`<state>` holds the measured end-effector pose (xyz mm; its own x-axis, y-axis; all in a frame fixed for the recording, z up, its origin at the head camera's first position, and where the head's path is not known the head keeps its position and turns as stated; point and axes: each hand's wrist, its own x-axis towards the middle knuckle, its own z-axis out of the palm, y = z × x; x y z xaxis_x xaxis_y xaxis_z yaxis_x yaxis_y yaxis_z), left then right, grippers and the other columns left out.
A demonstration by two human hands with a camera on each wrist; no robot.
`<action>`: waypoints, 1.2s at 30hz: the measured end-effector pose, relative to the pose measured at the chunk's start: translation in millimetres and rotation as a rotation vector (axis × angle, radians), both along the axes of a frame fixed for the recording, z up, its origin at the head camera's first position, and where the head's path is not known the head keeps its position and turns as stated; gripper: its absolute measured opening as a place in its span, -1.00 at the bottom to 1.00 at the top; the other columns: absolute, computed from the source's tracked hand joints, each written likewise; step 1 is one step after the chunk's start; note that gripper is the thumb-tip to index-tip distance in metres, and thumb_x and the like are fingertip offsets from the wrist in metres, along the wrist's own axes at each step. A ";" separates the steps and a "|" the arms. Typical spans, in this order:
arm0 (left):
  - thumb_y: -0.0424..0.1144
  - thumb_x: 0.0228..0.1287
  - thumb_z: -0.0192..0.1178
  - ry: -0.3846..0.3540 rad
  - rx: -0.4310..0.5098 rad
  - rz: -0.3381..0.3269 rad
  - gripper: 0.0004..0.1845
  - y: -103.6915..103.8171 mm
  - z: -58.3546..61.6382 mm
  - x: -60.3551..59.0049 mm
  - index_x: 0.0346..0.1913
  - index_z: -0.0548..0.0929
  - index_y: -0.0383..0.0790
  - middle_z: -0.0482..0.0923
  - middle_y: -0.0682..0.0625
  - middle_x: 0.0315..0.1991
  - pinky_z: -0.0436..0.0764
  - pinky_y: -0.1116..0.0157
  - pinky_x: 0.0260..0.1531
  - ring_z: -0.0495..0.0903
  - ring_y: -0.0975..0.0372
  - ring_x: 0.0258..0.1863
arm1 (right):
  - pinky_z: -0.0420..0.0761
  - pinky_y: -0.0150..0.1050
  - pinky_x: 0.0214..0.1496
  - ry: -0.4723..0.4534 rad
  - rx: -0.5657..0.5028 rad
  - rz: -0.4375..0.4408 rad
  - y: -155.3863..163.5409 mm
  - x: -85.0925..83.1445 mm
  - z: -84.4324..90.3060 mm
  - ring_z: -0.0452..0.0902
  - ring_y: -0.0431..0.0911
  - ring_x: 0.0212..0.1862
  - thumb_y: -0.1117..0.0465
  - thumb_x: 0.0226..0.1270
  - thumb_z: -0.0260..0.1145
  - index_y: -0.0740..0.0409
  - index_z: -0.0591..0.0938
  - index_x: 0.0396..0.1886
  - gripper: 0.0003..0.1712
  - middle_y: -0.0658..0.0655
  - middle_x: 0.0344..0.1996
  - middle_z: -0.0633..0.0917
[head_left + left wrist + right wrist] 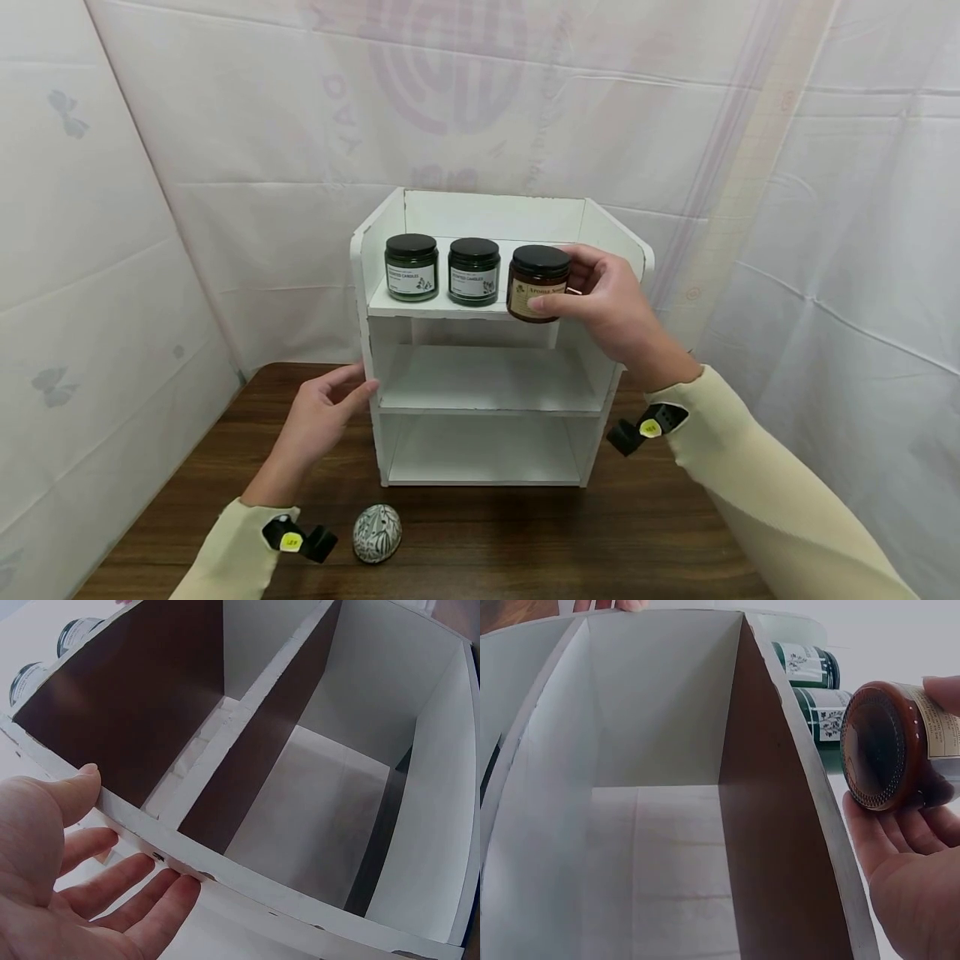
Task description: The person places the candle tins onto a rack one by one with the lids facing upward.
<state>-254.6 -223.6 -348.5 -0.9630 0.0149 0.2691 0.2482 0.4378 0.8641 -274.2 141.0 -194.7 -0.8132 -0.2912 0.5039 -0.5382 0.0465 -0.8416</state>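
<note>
My right hand (611, 304) holds a brown glass candle jar (538, 286) with a black lid and tan label, thumb across the label. The jar is tilted at the front edge of the top board of a white shelf unit (487, 411), and its ribbed bottom (875, 748) faces the right wrist camera. Left of it, two green candle jars (412, 268) with black lids and white labels stand on that board. My left hand (321, 417) grips the unit's left side panel, thumb (79, 791) at the front edge and fingers (169, 907) along the outer face.
A rounded black-and-white patterned object (377, 533) lies on the dark wooden table (480, 542) in front of the shelf's left corner. White printed sheeting (262, 167) hangs behind and on both sides. Two lower shelf levels (491, 379) open toward me.
</note>
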 end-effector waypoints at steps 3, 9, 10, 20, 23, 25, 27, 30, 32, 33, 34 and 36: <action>0.14 0.45 0.24 0.000 0.004 0.000 -0.34 0.4 -0.6 -0.4 0.46 0.48 -0.15 0.55 -0.17 0.35 0.70 0.27 0.01 0.67 0.05 0.11 | 0.72 -0.32 -0.05 -0.003 0.022 -0.016 1.0 -2.7 2.0 0.73 -0.15 -0.12 0.46 0.07 0.51 0.26 0.61 0.21 -0.37 -0.02 -0.13 0.79; 0.15 0.44 0.24 -0.004 0.008 0.001 -0.33 0.7 -0.9 -0.9 0.46 0.48 -0.15 0.54 -0.17 0.35 0.70 0.26 0.02 0.66 0.05 0.13 | 0.71 -0.33 -0.02 -0.032 0.010 0.002 0.4 -8.1 6.0 0.73 -0.16 -0.11 0.48 0.08 0.50 0.31 0.60 0.21 -0.38 -0.02 -0.13 0.79; 0.14 0.44 0.24 -0.005 0.009 -0.001 -0.33 0.7 -0.9 -1.1 0.46 0.48 -0.15 0.54 -0.17 0.36 0.71 0.25 0.02 0.66 0.04 0.13 | 0.71 -0.34 -0.01 -0.038 0.008 0.005 0.2 -8.6 6.6 0.73 -0.16 -0.10 0.48 0.08 0.50 0.31 0.59 0.21 -0.38 -0.02 -0.13 0.79; 0.15 0.44 0.24 -0.002 -0.006 0.008 -0.33 0.8 0.5 -0.1 0.45 0.49 -0.17 0.53 -0.18 0.37 0.69 0.11 0.07 0.70 0.03 0.08 | 0.68 -0.37 0.02 -0.069 0.032 -0.022 -2.0 -17.0 11.7 0.72 -0.14 -0.08 0.46 0.07 0.51 0.26 0.60 0.20 -0.37 0.00 -0.11 0.79; 0.15 0.44 0.24 -0.007 0.001 0.008 -0.32 0.7 0.7 0.0 0.45 0.48 -0.16 0.51 -0.17 0.38 0.69 0.12 0.08 0.69 0.04 0.09 | 0.65 -0.38 0.05 -0.069 0.065 -0.039 -2.6 -18.9 13.0 0.72 -0.14 -0.04 0.42 0.09 0.52 0.25 0.61 0.20 -0.39 0.02 -0.07 0.79; 0.15 0.44 0.24 -0.011 0.009 0.005 -0.33 0.6 0.6 0.0 0.45 0.48 -0.16 0.52 -0.17 0.38 0.69 0.19 0.05 0.69 0.04 0.09 | 0.64 -0.38 0.07 -0.075 0.085 -0.048 -3.0 -19.9 14.0 0.71 -0.14 -0.02 0.40 0.10 0.53 0.25 0.62 0.21 -0.39 0.03 -0.05 0.78; 0.14 0.44 0.24 -0.013 0.015 0.001 -0.33 0.6 0.6 0.0 0.45 0.49 -0.16 0.52 -0.17 0.38 0.69 0.26 0.02 0.69 0.04 0.09 | 0.62 -0.38 0.09 -0.080 0.103 -0.056 -3.2 -20.5 15.1 0.70 -0.14 0.00 0.39 0.10 0.53 0.24 0.62 0.22 -0.39 0.04 -0.03 0.78; 0.14 0.44 0.24 -0.013 0.019 -0.002 -0.33 0.8 0.9 0.3 0.45 0.49 -0.17 0.52 -0.17 0.37 0.69 0.31 -0.01 0.69 0.04 0.09 | 0.60 -0.38 0.12 -0.093 0.110 -0.065 -3.7 -21.5 16.9 0.70 -0.15 0.00 0.39 0.10 0.53 0.25 0.61 0.23 -0.37 0.05 -0.02 0.78; 0.14 0.44 0.25 -0.017 0.022 -0.004 -0.33 0.9 1.2 0.4 0.45 0.48 -0.17 0.53 -0.17 0.37 0.69 0.31 -0.01 0.69 0.04 0.09 | 0.58 -0.38 0.14 -0.101 0.109 -0.077 -3.9 -22.7 17.9 0.70 -0.16 0.00 0.40 0.09 0.52 0.25 0.62 0.22 -0.37 0.04 -0.03 0.78; 0.15 0.44 0.25 -0.020 0.025 -0.005 -0.32 0.8 1.3 0.4 0.45 0.48 -0.16 0.53 -0.17 0.36 0.69 0.31 -0.01 0.68 0.04 0.10 | 0.57 -0.39 0.15 -0.107 0.106 -0.083 -4.0 -23.4 18.4 0.70 -0.17 -0.01 0.40 0.08 0.52 0.24 0.62 0.22 -0.37 0.03 -0.04 0.79; 0.15 0.43 0.25 -0.022 0.026 -0.005 -0.32 0.7 1.3 0.3 0.45 0.48 -0.16 0.53 -0.17 0.37 0.69 0.30 0.00 0.68 0.04 0.10 | 0.56 -0.39 0.15 -0.113 0.104 -0.090 -4.2 -24.2 18.8 0.70 -0.17 -0.02 0.41 0.07 0.52 0.24 0.62 0.21 -0.37 0.03 -0.06 0.79; 0.15 0.43 0.25 -0.028 0.032 -0.007 -0.32 0.3 1.3 0.3 0.46 0.48 -0.16 0.53 -0.17 0.36 0.69 0.28 0.01 0.68 0.05 0.10 | 0.56 -0.39 0.15 -0.125 0.103 -0.099 -4.4 -26.1 19.6 0.70 -0.19 -0.03 0.42 0.06 0.51 0.23 0.63 0.21 -0.37 0.01 -0.08 0.80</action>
<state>-254.3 -223.3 -347.2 -0.9700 0.0137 0.2426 0.2269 0.4083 0.8842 -300.3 136.6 -175.1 -0.8949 -0.2509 0.3690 -0.4182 0.1834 -0.8897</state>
